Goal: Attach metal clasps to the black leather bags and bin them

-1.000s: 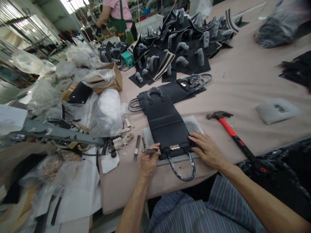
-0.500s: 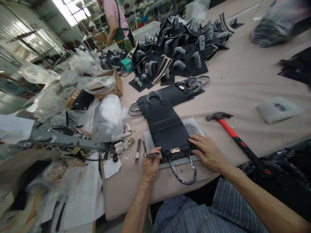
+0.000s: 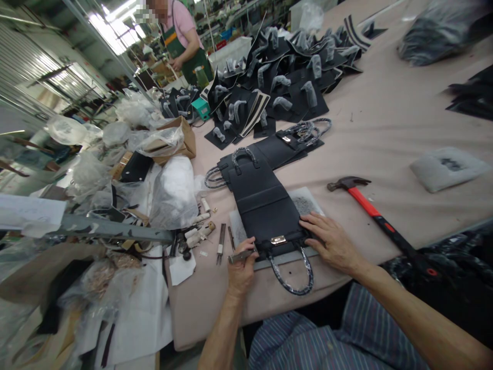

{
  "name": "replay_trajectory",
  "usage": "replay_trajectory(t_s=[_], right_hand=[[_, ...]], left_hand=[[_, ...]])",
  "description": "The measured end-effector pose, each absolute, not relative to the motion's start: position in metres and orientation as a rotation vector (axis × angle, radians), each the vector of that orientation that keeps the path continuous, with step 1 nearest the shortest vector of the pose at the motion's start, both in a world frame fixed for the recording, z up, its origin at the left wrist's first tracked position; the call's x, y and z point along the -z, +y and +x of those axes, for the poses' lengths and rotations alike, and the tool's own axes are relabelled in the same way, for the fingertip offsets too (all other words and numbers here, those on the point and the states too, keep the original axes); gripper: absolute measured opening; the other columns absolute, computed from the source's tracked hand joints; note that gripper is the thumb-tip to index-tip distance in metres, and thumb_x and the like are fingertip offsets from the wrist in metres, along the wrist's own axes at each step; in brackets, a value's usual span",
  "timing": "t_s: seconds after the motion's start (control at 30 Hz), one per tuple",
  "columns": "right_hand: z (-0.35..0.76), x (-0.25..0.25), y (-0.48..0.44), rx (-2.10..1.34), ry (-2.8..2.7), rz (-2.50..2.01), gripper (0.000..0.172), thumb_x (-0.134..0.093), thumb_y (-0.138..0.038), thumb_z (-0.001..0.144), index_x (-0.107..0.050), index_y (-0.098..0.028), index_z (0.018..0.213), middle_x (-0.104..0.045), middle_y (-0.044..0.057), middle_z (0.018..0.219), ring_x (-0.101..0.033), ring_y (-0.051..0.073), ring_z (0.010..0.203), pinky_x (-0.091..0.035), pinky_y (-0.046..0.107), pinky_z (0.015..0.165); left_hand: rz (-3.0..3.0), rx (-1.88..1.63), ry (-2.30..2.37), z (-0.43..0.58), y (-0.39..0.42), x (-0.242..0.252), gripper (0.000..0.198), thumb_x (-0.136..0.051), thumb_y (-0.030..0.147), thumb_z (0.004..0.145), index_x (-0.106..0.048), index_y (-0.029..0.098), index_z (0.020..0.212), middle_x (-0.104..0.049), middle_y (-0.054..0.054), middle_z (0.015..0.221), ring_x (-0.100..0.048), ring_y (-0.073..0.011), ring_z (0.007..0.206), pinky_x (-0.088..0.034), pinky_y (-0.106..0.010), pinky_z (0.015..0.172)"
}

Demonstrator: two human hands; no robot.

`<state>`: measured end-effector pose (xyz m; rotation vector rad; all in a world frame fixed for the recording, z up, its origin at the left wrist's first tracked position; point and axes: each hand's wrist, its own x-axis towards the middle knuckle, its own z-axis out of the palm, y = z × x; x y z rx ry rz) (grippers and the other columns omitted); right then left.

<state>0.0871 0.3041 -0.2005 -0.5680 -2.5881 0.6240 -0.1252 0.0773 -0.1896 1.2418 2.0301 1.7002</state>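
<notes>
A flat black bag panel (image 3: 265, 208) with a metal clasp (image 3: 278, 240) and a wrapped handle (image 3: 295, 275) lies on a grey pad (image 3: 304, 202) at the table's near edge. My left hand (image 3: 241, 272) is closed round a slim metal tool (image 3: 239, 255) whose tip meets the panel's left edge beside the clasp. Resting flat on the panel's right side, my right hand (image 3: 331, 241) has its fingers stretched out, holding the panel down.
A red-handled hammer (image 3: 375, 218) lies to the right. Small tools (image 3: 221, 241) and plastic-wrapped bundles (image 3: 173, 190) crowd the left. More black bag panels (image 3: 281, 87) are piled at the back. A person in a green apron (image 3: 181, 38) stands far off. A grey cushion (image 3: 447, 167) lies at the right.
The metal tool in my left hand has tilted and shifted slightly toward the panel's edge. My right hand stays flat on the panel. The view has drifted a little.
</notes>
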Motion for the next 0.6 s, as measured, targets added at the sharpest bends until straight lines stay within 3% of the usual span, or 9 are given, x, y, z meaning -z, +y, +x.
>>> replay_trajectory(t_s=[0.6], right_hand=[[0.0869, 0.2010, 0.3018, -0.657, -2.575, -0.591, 0.040, -0.051, -0.034, 0.100, -0.058, -0.025, 0.139, -0.055, 0.007, 0.149, -0.043, 0.033, 0.143, -0.038, 0.060, 0.114]], left_hand=[[1.402, -1.565, 2.100, -0.1272, 0.0857, 0.1818, 0.009, -0.062, 0.021, 0.095, -0.064, 0.021, 0.104, -0.074, -0.010, 0.116, -0.071, -0.0233, 0.112, -0.057, -0.045, 0.101]])
